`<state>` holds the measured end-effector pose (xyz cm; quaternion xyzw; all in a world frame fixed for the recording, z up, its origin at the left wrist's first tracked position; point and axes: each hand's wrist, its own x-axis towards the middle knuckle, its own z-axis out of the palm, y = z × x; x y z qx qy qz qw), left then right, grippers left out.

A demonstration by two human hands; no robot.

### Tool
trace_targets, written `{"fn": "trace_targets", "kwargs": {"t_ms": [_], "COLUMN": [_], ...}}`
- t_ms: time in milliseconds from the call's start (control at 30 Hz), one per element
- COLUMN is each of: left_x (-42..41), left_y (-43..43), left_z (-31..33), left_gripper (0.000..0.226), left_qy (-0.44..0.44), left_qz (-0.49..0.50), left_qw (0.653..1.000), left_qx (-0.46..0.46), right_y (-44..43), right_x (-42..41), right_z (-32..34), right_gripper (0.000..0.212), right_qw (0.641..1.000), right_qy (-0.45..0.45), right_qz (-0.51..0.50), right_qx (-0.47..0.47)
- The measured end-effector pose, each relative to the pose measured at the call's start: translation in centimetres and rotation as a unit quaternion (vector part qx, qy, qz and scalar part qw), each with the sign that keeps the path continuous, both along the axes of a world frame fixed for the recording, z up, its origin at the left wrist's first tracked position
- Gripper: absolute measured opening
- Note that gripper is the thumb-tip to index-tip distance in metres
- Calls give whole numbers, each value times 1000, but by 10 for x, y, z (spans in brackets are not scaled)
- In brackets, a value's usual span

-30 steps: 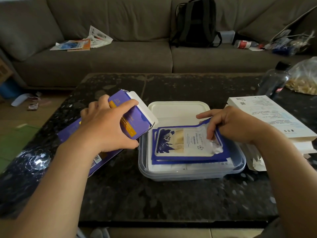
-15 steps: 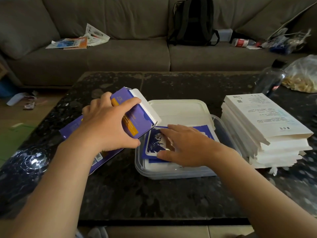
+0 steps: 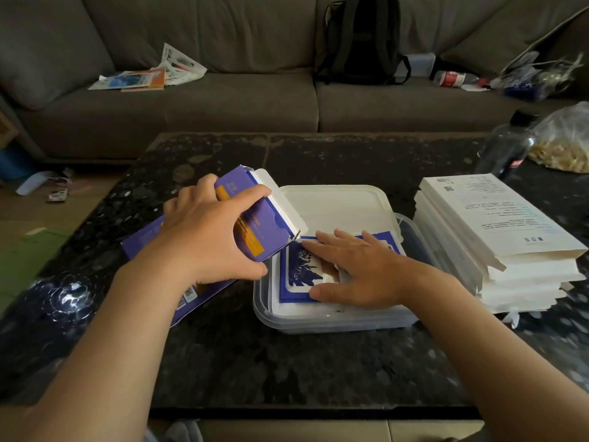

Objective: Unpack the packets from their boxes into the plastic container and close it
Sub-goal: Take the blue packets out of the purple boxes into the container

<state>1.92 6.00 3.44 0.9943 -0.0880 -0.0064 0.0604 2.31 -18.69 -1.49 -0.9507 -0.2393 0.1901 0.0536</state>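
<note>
Open box mouth at container rim, white stack beside.

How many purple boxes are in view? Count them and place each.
2. One purple box is held tilted in the left hand beside the plastic container. A second purple box lies flat on the table beneath that hand, partly hidden.

Translucent smooth plastic container, glossy speckled stone table (matt cardboard box).

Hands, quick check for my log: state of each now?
Left hand: grips the purple box.
Right hand: open, flat on the packets in the plastic container.
</note>
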Motion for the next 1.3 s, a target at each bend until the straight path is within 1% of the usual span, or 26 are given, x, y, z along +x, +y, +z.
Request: {"fn": "trace_targets", "kwargs": {"t_ms": [133,400,500,533,567,600,667,700,733,800,933,1033,1133,1200,1300], "left_x": [0,-2,-3,-3,-3,-3,-4,-4,-5,-6,-6,-8,-10,-10,-10], "left_y": [-1,-2,-2,-2,-2,-2,-4,-6,-10,-16,-20,-22,-25,-27,-28], "left_z": [0,0,0,0,0,0,1,2,3,5,5,4,5,5,4], "left_gripper": [115,116,117,117,118,119,122,126,130,140,150,150,148,147,145], "left_qy": [5,2,2,2,2,2,3,5,6,0,-21,-36,-49,-55,-61], "left_qz": [0,-8,-15,-19,-26,-34,-59,-73,-87,-111,-134,-148,-156,-161,-163], "left_qw": [1000,1000,1000,1000,1000,999,998,997,996,993,990,988,986,985,985], "left_qx": [7,4,5,1,-5,-11,-20,-22,-24,-24,-42,-32,-25,-18,-8], "right_y": [1,1,2,2,2,0,-3,-4,-3,-1,6,7,8,10,13], "right_x": [-3,-3,-5,-6,-7,-7,-5,-5,-5,-6,-10,-10,-10,-10,-9], "right_z": [-3,-6,-4,1,8,15,28,34,39,45,43,46,48,48,48], "right_gripper": [83,88,84,78,67,50,15,7,8,5,8,12,14,13,13], "right_qw": [1000,999,1000,1000,998,990,953,930,911,893,886,879,868,861,849], "right_qy": [-17,-22,-17,-11,-12,-27,-109,-147,-163,-131,-29,6,14,18,51], "right_qz": [13,13,6,-10,-41,-80,-152,-175,-190,-197,-194,-191,-202,-216,-233], "right_qx": [-18,-34,-22,4,49,110,239,289,328,383,419,437,454,460,471]}}
